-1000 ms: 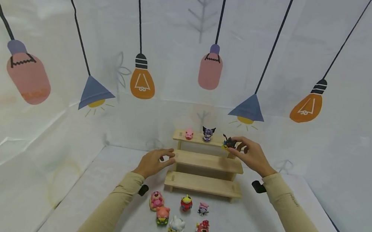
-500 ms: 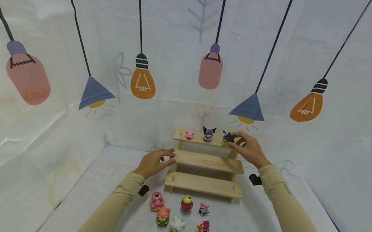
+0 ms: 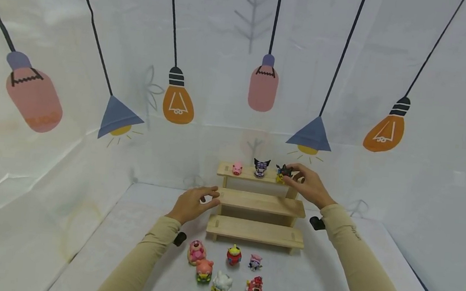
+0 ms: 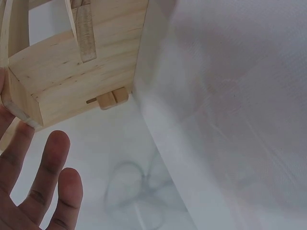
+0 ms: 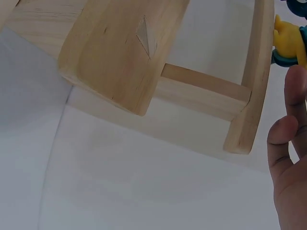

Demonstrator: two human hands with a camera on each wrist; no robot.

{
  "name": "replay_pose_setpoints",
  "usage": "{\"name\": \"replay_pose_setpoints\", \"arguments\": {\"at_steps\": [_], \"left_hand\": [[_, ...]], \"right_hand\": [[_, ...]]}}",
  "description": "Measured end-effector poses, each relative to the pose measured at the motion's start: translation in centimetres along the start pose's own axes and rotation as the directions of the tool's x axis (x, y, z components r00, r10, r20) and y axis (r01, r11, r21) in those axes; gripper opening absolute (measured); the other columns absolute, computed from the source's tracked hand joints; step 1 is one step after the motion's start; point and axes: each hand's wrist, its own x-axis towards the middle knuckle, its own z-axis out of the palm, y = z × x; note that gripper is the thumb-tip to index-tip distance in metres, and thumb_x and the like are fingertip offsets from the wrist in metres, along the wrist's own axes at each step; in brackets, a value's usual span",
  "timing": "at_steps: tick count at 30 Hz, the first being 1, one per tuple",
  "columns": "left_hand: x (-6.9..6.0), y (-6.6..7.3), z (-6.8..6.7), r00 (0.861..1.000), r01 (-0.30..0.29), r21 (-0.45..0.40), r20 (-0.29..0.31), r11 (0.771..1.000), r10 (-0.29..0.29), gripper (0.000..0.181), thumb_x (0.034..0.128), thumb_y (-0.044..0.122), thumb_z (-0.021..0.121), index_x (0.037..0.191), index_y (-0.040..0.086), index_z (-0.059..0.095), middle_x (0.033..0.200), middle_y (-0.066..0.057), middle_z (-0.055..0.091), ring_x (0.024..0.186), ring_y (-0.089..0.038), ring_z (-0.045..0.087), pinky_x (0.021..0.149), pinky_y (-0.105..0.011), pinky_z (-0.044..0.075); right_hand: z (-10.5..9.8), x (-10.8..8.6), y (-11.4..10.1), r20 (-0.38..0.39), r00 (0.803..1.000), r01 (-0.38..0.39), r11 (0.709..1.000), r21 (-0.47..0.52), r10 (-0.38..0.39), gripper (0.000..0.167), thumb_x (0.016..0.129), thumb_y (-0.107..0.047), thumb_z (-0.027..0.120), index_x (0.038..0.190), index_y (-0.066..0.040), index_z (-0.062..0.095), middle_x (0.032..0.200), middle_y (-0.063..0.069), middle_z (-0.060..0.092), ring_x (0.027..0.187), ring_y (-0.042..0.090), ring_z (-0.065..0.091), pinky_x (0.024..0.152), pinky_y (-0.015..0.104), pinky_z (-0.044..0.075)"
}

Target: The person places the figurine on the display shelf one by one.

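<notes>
Pinching a black and yellow toy [image 3: 283, 171] in the right hand [image 3: 310, 185], at the right end of the top shelf [image 3: 247, 172] (hard to tell if touching wood), near a purple toy [image 3: 260, 169] and a pink pig [image 3: 237, 168]. Touching the middle shelf [image 3: 261, 202] with the left hand [image 3: 191, 203], loose and spread. Below, six toys [image 3: 222, 282] on the table [image 3: 303, 288].

The white table [image 3: 304, 283] carries a three-step wooden shelf [image 3: 261, 202]; up top, a pink pig [image 3: 237, 168], a purple-and-black figure [image 3: 260, 169] to its right! Down front, directly on the table: a pink bear [image 3: 196, 253], a coral figure [image 3: 204, 271] just beside it, a red figure [image 3: 233, 256], a pink-and-purple one [image 3: 255, 262], a white-and-yellow one [image 3: 222, 284], a red-and-white one [image 3: 254, 288]!
</notes>
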Motion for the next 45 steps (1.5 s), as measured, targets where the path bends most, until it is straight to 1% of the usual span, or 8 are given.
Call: {"name": "replay_pose_setpoints", "arguments": {"at_steps": [5, 8, 15, 21, 25, 35, 39, 45], "left_hand": [[-0.1, 0.1, 0.0, 1.0, 0.002, 0.003, -0.015, 1.0, -0.002, 0.038, 0.0958, 0.044, 0.07, 0.125, 0.021, 0.074, 0.129, 0.009, 0.069, 0.082, -0.013, 0.065, 0.065, -0.03, 0.051], [0.1, 0.1, -0.1, 1.0, -0.006, 0.005, -0.025, 1.0, 0.007, 0.039, 0.0954, 0.044, 0.07, 0.127, 0.02, 0.073, 0.125, 0.008, 0.071, 0.082, -0.017, 0.067, 0.064, -0.03, 0.051], [0.2, 0.0, -0.2, 1.0, -0.01, -0.003, -0.025, 1.0, 0.01, 0.032, 0.0951, 0.043, 0.071, 0.119, 0.022, 0.077, 0.134, 0.007, 0.067, 0.082, -0.018, 0.067, 0.061, -0.028, 0.049], [0.3, -0.1, -0.2, 1.0, -0.003, -0.006, -0.014, 1.0, 0.003, 0.037, 0.0953, 0.045, 0.07, 0.123, 0.021, 0.076, 0.13, 0.008, 0.069, 0.084, -0.022, 0.068, 0.06, -0.029, 0.049], [0.3, 0.0, -0.3, 1.0, 0.009, -0.007, 0.0, 1.0, -0.009, 0.036, 0.0957, 0.047, 0.069, 0.121, 0.023, 0.076, 0.133, 0.009, 0.066, 0.084, -0.022, 0.068, 0.061, -0.029, 0.049], [0.1, -0.1, -0.2, 0.999, 0.03, 0.004, 0.023, 1.0, -0.03, 0.051, 0.0964, 0.049, 0.067, 0.138, 0.019, 0.066, 0.12, 0.009, 0.073, 0.086, -0.024, 0.069, 0.064, -0.032, 0.05], [0.0, 0.0, -0.1, 1.0, 0.025, 0.016, 0.012, 1.0, -0.025, 0.052, 0.096, 0.049, 0.068, 0.138, 0.019, 0.066, 0.118, 0.011, 0.073, 0.084, -0.018, 0.067, 0.063, -0.03, 0.049], [0.0, 0.0, -0.1, 1.0, 0.025, 0.017, -0.005, 1.0, -0.025, 0.05, 0.0951, 0.05, 0.068, 0.136, 0.021, 0.068, 0.117, 0.012, 0.073, 0.079, -0.01, 0.063, 0.061, -0.028, 0.048]], "right_hand": [[0.1, 0.3, -0.1, 0.017, 0.999, -0.037, 0.999, -0.01, 0.037, 0.045, 0.097, -0.037, 0.071, 0.135, -0.014, 0.06, 0.128, 0.013, 0.063, 0.095, 0.027, 0.064, 0.08, 0.045, 0.051], [0.1, 0.6, -0.3, 0.025, 0.998, -0.058, 0.998, -0.012, 0.058, 0.045, 0.098, -0.038, 0.069, 0.135, -0.015, 0.059, 0.129, 0.013, 0.062, 0.096, 0.027, 0.064, 0.082, 0.046, 0.051], [0.1, 0.8, -0.6, 0.025, 0.997, -0.077, 0.997, -0.003, 0.077, 0.045, 0.098, -0.038, 0.069, 0.135, -0.016, 0.059, 0.127, 0.012, 0.063, 0.096, 0.027, 0.063, 0.083, 0.047, 0.049], [0.3, 0.5, -0.5, 0.009, 0.996, -0.092, 0.996, 0.024, 0.091, 0.056, 0.098, -0.039, 0.07, 0.145, -0.015, 0.051, 0.134, 0.018, 0.061, 0.097, 0.028, 0.062, 0.085, 0.05, 0.049], [0.6, 0.3, -0.3, -0.024, 0.996, -0.085, 0.996, 0.034, 0.086, 0.064, 0.097, -0.039, 0.071, 0.151, -0.015, 0.044, 0.134, 0.019, 0.062, 0.097, 0.028, 0.063, 0.085, 0.051, 0.049], [1.3, -0.7, 0.1, -0.058, 0.992, -0.113, 0.992, 0.049, 0.116, 0.073, 0.097, -0.043, 0.069, 0.155, -0.015, 0.034, 0.141, 0.016, 0.055, 0.103, 0.032, 0.062, 0.085, 0.053, 0.05], [1.1, -1.4, 0.3, -0.096, 0.992, -0.078, 0.996, 0.05, 0.083, 0.071, 0.097, -0.039, 0.071, 0.154, -0.012, 0.037, 0.143, 0.012, 0.053, 0.102, 0.031, 0.061, 0.082, 0.051, 0.051], [0.9, -2.7, 0.7, -0.168, 0.986, 0.006, 1.0, -0.006, -0.007, 0.058, 0.098, -0.032, 0.071, 0.144, -0.005, 0.049, 0.137, 0.011, 0.056, 0.091, 0.023, 0.061, 0.075, 0.042, 0.049]]}}
